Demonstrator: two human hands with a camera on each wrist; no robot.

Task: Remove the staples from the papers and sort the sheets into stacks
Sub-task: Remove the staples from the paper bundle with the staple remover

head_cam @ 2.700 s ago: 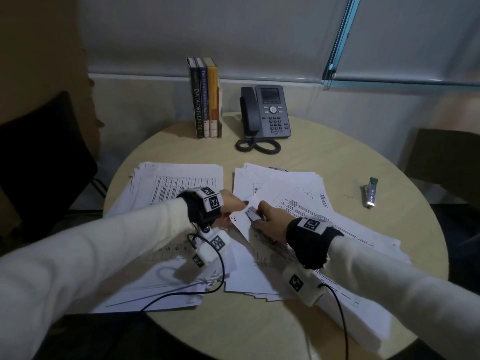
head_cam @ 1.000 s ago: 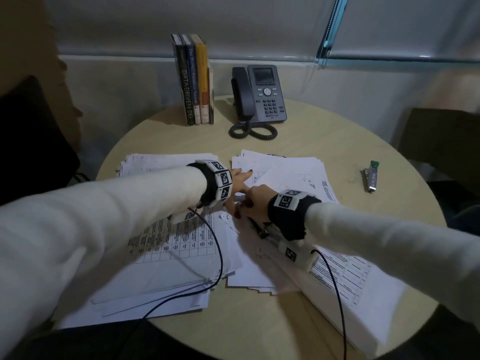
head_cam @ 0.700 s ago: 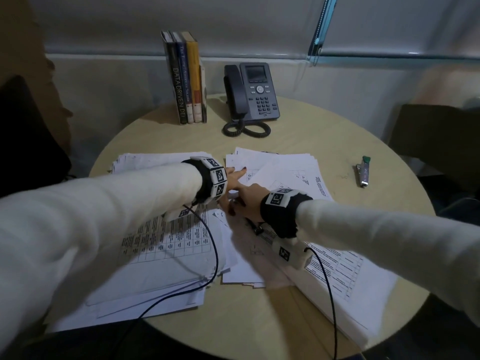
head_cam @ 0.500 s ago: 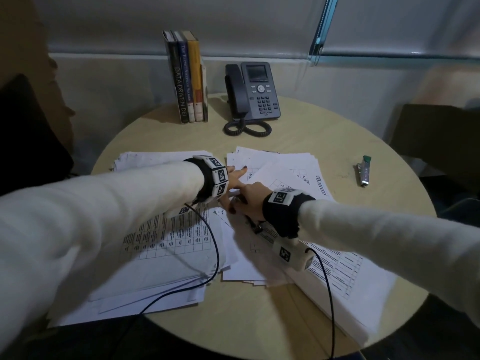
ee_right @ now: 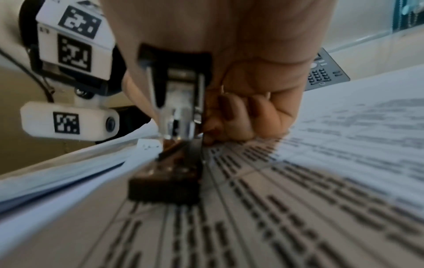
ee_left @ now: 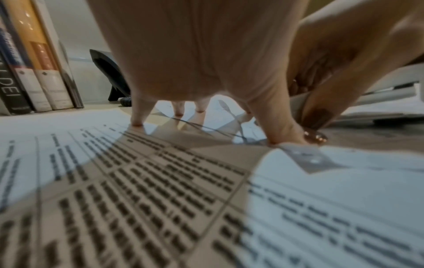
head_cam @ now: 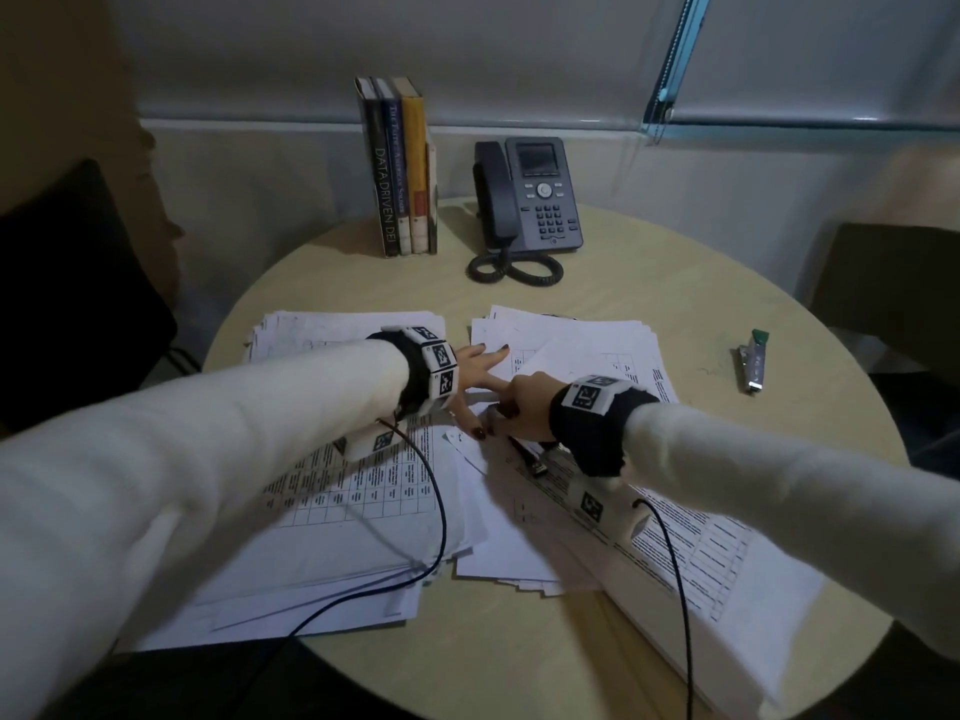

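My left hand (head_cam: 478, 368) lies with straight, spread fingers on the papers, and its fingertips (ee_left: 137, 121) press the sheets down. Beside it my right hand (head_cam: 522, 407) grips a black and metal staple remover (head_cam: 532, 459); the tool's rear (ee_right: 167, 181) rests on the stapled packet (head_cam: 701, 553). The tool's front end sits at the packet's top corner (ee_left: 305, 159), hidden under the fingers. A stack of table sheets (head_cam: 363, 485) lies on the left under my left forearm. Another loose stack (head_cam: 571, 340) lies behind the hands.
The round wooden table (head_cam: 675, 283) carries upright books (head_cam: 400, 168) and a desk phone (head_cam: 535, 194) at the back. A small green-capped stapler (head_cam: 753, 361) lies at the right. Wrist-camera cables (head_cam: 436, 511) trail over the papers. Dark chairs stand left and right.
Since 2.7 s ago both hands have moved farther from me to the packet's top corner, and the left hand now lies flat. Over the last second they have barely moved.
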